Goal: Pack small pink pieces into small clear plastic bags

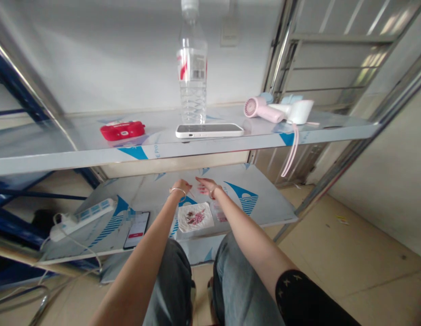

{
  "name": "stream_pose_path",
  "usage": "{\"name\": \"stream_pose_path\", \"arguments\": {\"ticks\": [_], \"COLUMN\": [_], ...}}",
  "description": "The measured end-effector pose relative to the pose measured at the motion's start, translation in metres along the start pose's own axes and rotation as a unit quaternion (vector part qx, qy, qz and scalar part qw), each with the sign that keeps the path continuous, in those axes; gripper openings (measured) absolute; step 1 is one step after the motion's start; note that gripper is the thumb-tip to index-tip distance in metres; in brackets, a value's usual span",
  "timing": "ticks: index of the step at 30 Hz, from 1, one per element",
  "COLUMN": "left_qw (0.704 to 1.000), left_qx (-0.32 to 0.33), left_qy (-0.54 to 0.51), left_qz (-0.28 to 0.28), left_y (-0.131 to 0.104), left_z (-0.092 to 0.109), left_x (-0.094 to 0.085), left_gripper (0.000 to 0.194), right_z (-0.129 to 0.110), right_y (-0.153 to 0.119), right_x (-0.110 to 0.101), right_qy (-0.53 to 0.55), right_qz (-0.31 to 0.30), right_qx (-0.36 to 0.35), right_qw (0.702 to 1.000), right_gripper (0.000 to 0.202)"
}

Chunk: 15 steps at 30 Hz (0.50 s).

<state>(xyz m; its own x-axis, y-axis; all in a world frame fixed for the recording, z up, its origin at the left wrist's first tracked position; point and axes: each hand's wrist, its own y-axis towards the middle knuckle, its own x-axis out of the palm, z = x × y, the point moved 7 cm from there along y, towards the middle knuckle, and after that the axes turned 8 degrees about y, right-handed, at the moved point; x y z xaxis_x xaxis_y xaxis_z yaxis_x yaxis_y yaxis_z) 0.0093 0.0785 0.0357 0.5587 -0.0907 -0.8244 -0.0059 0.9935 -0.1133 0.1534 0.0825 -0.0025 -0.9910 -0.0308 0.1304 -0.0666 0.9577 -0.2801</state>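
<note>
My left hand [182, 184] hovers over the lower shelf with its fingers closed in a pinch. A faint thin strand appears just below its fingertips; what it holds is too small to make out. Close beside it, a little to the right, my right hand [206, 184] has its fingers stretched out and apart. The two hands do not touch. Below them lies a white cloth [205, 222] bearing a pile of small pink and dark bits, perhaps beads. Partly behind my right forearm is a clear pinkish case [220, 211].
A phone [137, 231] and a white power strip [84, 218] with cords lie at left on the lower shelf [265, 203]. The upper shelf [78, 156] overhangs, carrying a red case [122, 131], a water bottle [193, 68], a white phone [209, 131] and a pink handheld fan [263, 110].
</note>
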Motion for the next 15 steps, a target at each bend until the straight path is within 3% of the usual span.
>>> {"name": "stream_pose_path", "arguments": {"ticks": [3, 6, 12, 15], "left_qw": [0.996, 0.98, 0.971, 0.964], "left_qx": [-0.027, -0.034, -0.031, -0.061], "left_qy": [-0.085, -0.185, -0.215, -0.246], "left_qz": [-0.025, -0.063, -0.103, -0.078], "left_y": [-0.006, -0.017, -0.037, -0.038], "left_z": [-0.007, -0.016, -0.028, -0.03], "left_x": [-0.002, -0.001, -0.015, -0.02], "left_gripper": [0.019, 0.016, 0.011, 0.014], "right_z": [-0.004, -0.005, -0.009, -0.01], "right_y": [-0.008, -0.012, -0.019, -0.022], "right_x": [-0.007, -0.016, -0.02, -0.017], "right_qy": [0.069, 0.059, 0.04, 0.041], "right_qz": [-0.029, -0.025, 0.032, 0.037], "right_qx": [-0.005, -0.011, -0.038, -0.028], "right_qw": [0.997, 0.998, 0.998, 0.998], "right_gripper": [0.02, 0.019, 0.015, 0.026]}}
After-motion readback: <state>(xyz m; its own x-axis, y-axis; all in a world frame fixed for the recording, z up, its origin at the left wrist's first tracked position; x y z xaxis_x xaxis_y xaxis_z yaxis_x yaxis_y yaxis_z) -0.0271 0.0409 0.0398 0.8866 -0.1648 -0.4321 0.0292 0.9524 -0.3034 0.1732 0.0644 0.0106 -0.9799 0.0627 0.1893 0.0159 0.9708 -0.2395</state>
